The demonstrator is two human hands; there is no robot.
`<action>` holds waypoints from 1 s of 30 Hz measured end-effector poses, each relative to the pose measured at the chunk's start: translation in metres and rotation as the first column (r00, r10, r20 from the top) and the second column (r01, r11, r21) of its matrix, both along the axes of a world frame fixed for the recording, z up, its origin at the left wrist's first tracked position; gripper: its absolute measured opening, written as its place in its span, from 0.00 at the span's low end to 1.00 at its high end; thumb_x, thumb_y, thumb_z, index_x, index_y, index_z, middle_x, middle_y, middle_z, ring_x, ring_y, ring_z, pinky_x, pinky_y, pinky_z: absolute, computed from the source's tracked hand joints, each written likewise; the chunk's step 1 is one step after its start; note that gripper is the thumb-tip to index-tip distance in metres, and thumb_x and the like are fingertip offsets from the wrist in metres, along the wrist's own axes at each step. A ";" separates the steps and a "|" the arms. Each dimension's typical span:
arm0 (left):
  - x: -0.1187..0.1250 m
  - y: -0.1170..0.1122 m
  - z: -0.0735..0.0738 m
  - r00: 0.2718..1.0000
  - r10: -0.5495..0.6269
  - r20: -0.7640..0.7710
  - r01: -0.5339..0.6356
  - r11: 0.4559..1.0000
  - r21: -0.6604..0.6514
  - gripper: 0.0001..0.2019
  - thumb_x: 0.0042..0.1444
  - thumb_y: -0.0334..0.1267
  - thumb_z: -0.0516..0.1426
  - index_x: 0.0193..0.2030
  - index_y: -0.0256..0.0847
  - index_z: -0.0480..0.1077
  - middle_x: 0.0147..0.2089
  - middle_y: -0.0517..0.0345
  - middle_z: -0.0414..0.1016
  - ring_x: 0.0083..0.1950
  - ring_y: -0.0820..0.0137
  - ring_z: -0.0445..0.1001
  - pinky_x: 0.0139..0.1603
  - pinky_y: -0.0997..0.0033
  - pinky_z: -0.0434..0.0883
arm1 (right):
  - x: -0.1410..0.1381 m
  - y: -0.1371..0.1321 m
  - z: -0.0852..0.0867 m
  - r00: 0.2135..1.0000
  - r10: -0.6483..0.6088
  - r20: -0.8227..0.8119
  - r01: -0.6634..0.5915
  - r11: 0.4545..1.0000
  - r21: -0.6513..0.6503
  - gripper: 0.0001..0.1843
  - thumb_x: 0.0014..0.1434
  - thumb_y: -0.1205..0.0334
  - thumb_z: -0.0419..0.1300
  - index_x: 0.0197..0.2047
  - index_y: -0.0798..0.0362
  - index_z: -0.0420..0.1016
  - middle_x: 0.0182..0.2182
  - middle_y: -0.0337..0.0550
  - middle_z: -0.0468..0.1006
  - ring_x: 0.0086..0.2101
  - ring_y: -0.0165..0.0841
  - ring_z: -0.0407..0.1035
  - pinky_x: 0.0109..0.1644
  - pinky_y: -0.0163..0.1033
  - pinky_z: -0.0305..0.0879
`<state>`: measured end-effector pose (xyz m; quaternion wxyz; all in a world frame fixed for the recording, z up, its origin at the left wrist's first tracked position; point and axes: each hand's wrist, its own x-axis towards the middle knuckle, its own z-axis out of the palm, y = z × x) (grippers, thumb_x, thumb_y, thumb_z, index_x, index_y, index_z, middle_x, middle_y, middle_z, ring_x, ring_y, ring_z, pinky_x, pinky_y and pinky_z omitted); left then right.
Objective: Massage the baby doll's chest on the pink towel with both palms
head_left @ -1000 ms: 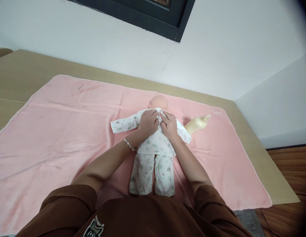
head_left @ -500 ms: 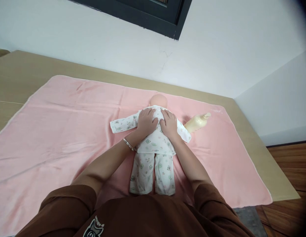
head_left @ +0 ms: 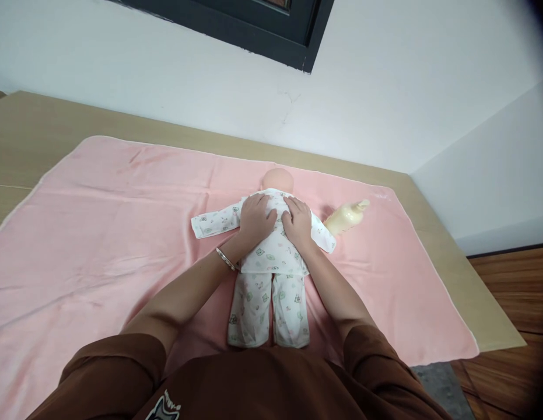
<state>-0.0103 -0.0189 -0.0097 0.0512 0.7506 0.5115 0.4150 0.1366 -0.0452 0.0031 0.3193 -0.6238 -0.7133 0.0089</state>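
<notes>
A baby doll (head_left: 271,252) in a white printed top and trousers lies on a pink blanket (head_left: 122,233), its bald head pointing away from me. No face shows on it from here. My left hand (head_left: 256,218) rests flat on the left side of the doll's upper body, fingers stretched toward its head. On the right side, my right hand (head_left: 297,220) lies the same way, palm down on the cloth. Both thumbs point in toward the middle of the doll. By the doll's right-hand sleeve lies a pale yellow bottle (head_left: 344,218), tilted on the blanket.
Under the blanket is a wooden table (head_left: 433,224), its edges showing at the back and right. A white wall (head_left: 201,87) with a dark frame (head_left: 271,41) stands behind it. Wooden flooring (head_left: 511,291) shows at the lower right.
The whole view has shifted slightly, so everything appears a little further left. Both hands stay on the doll's upper body.
</notes>
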 end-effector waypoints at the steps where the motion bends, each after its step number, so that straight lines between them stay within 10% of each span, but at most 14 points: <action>1: 0.000 0.001 -0.001 1.000 -0.001 -0.013 0.001 1.000 -0.002 0.19 0.57 0.39 0.54 0.54 0.37 0.70 0.56 0.44 0.74 0.60 0.55 0.69 0.65 0.50 0.64 | 0.001 0.002 0.001 0.999 0.023 0.024 -0.022 0.999 -0.031 0.25 0.62 0.64 0.48 0.61 0.50 0.69 0.60 0.47 0.70 0.61 0.41 0.61 0.67 0.54 0.52; 15: -0.002 -0.004 0.003 1.000 -0.001 0.000 0.001 1.000 0.025 0.07 0.58 0.38 0.54 0.40 0.41 0.71 0.45 0.48 0.76 0.52 0.58 0.72 0.56 0.55 0.68 | -0.009 -0.010 -0.003 0.984 -0.119 -0.133 0.132 0.986 0.100 0.17 0.61 0.61 0.52 0.46 0.52 0.80 0.51 0.49 0.79 0.56 0.41 0.69 0.67 0.53 0.55; 23: 0.000 -0.006 0.006 0.997 0.069 -0.030 -0.070 0.997 -0.040 0.15 0.58 0.40 0.54 0.49 0.37 0.70 0.53 0.42 0.74 0.57 0.53 0.69 0.61 0.50 0.64 | 0.001 0.001 0.002 1.000 0.027 0.007 -0.026 0.995 -0.096 0.27 0.62 0.66 0.48 0.63 0.52 0.66 0.65 0.49 0.65 0.65 0.43 0.56 0.69 0.60 0.47; 30: -0.003 0.002 0.000 0.997 -0.081 -0.009 0.082 0.996 0.046 0.11 0.58 0.37 0.53 0.46 0.40 0.71 0.50 0.49 0.76 0.55 0.59 0.71 0.61 0.55 0.65 | 0.001 0.000 -0.005 0.996 0.053 -0.076 -0.047 0.996 0.076 0.19 0.59 0.65 0.50 0.48 0.50 0.79 0.55 0.46 0.76 0.58 0.39 0.67 0.67 0.54 0.54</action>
